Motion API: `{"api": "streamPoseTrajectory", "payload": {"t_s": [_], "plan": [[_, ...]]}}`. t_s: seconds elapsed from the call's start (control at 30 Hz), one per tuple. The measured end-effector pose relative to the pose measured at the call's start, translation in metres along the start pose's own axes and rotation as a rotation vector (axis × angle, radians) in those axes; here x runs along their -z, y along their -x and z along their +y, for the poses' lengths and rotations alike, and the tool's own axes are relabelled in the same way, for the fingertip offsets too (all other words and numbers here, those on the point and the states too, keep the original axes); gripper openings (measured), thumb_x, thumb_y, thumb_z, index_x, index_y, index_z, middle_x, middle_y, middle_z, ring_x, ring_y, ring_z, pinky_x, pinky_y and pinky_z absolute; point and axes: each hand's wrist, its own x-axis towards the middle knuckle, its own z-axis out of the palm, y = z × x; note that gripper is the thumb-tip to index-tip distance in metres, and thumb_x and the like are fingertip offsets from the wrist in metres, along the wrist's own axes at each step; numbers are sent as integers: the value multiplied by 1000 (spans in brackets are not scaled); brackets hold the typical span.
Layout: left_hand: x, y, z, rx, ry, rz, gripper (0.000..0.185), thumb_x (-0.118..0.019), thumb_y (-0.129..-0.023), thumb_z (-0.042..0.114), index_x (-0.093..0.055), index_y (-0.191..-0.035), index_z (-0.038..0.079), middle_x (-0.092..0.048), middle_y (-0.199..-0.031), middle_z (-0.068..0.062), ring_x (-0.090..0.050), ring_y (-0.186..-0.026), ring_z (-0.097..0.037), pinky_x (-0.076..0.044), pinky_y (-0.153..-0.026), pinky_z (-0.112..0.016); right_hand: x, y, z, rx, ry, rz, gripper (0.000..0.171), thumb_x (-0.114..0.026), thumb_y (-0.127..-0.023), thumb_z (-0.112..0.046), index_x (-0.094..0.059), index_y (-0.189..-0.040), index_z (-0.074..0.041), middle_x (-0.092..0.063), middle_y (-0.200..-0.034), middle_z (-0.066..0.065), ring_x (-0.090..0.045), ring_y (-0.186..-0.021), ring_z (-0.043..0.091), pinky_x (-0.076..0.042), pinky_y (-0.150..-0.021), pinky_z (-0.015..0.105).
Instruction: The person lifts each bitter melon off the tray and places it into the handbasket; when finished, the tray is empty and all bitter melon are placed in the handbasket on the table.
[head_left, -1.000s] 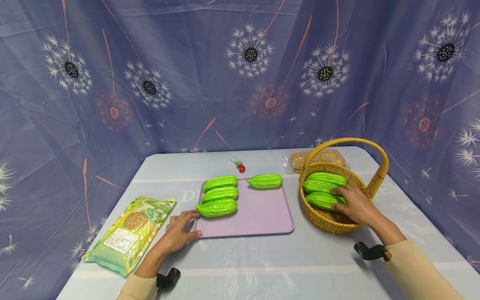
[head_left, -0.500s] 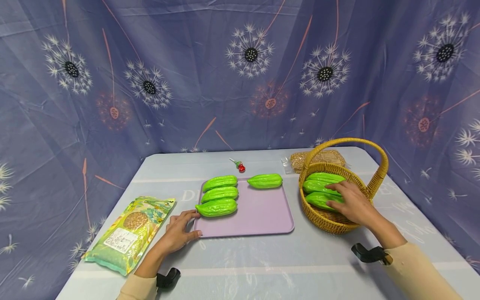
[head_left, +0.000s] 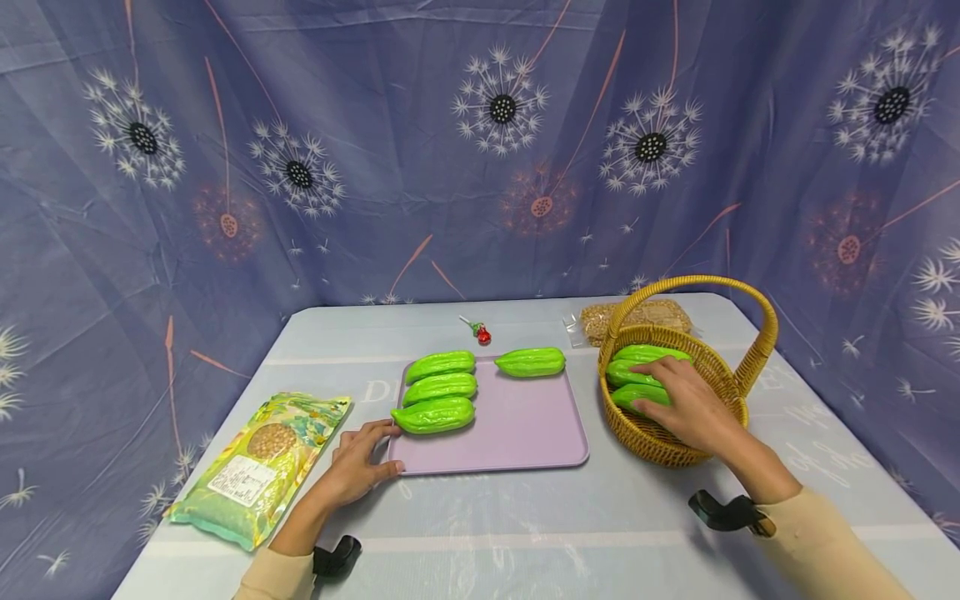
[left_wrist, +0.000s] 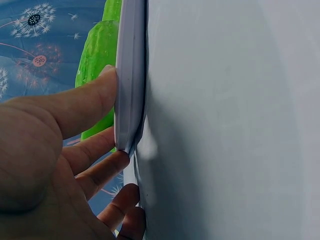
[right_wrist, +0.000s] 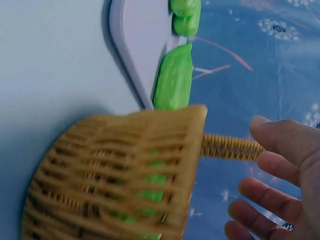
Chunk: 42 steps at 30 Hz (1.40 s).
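Several green bitter melons lie on a lilac tray (head_left: 517, 433): a row of three at its left, such as the nearest bitter melon (head_left: 435, 415), and a single bitter melon (head_left: 530, 362) at the back right. My left hand (head_left: 358, 462) holds the tray's near left corner, thumb against the rim (left_wrist: 131, 75) and fingertips at the side. Inside a wicker basket (head_left: 652, 446) lie three more bitter melons (head_left: 630, 372). Over them is my right hand (head_left: 693, 404), its fingers spread and loosely bent; the right wrist view shows nothing between them.
A yellow-green bag (head_left: 258, 467) with a white label lies left of the tray. Behind the tray is a small red and green item (head_left: 480, 332). A clear packet of tan grains (head_left: 652, 317) lies behind the basket, whose tall handle (head_left: 765, 333) arches over it.
My right hand has shifted a little left over the bitter melons in the basket, covering more of them. The left hand and the tray have stayed still.
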Motion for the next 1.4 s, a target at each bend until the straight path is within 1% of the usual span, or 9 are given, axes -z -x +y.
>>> {"api": "streamPoseTrajectory", "payload": {"t_s": [0.27,0.47,0.63,0.83,1.1,1.4], "plan": [[0,0,1,-2,-2,0,50,-75,-77,23,-58,-123,10,-46,-142,-10,-35,-120,-34,-24,-91,-50,-10,-4,-18,64,-20,57,45,-77,-76,-19,-61,-117,-8,-59,-109,12,-49,-100,27,-40,-82,45],[-1,-1,1,-1,-1,-4,50,-74,-78,23,-58,-124,10,-45,-143,-10,-34,-122,-35,-23,-93,-53,-20,-7,-31,100,-36,71,48,-78,-76,-20,-60,-118,-8,-58,-110,10,-47,-100,26,-39,-82,43],[-1,-1,1,-1,-6,-4,50,-74,-78,23,-57,-124,10,-45,-143,-11,-34,-121,-34,-23,-92,-52,-29,-11,-41,145,-39,96,48,-79,-74,-22,-61,-117,-10,-58,-109,8,-45,-95,22,-37,-79,39],[-1,-1,1,-2,-5,-6,51,-74,-78,23,-57,-124,10,-45,-143,-11,-34,-120,-34,-24,-91,-52,-41,-17,-51,188,-45,113,49,-80,-73,-23,-61,-116,-9,-59,-111,8,-48,-99,23,-39,-83,40],[0,-1,0,1,-10,-8,51,-75,-78,25,-57,-124,11,-45,-143,-10,-34,-120,-34,-24,-92,-51,-58,-26,-62,188,-67,86,51,-78,-75,-24,-58,-120,-9,-57,-116,9,-47,-105,26,-42,-86,43],[0,0,-2,8,-12,-10,51,-75,-78,27,-58,-124,11,-45,-143,-10,-34,-121,-33,-24,-92,-51,-73,-41,-71,115,-65,30,54,-76,-78,-27,-56,-125,-8,-56,-121,12,-46,-107,28,-41,-88,44]]}}
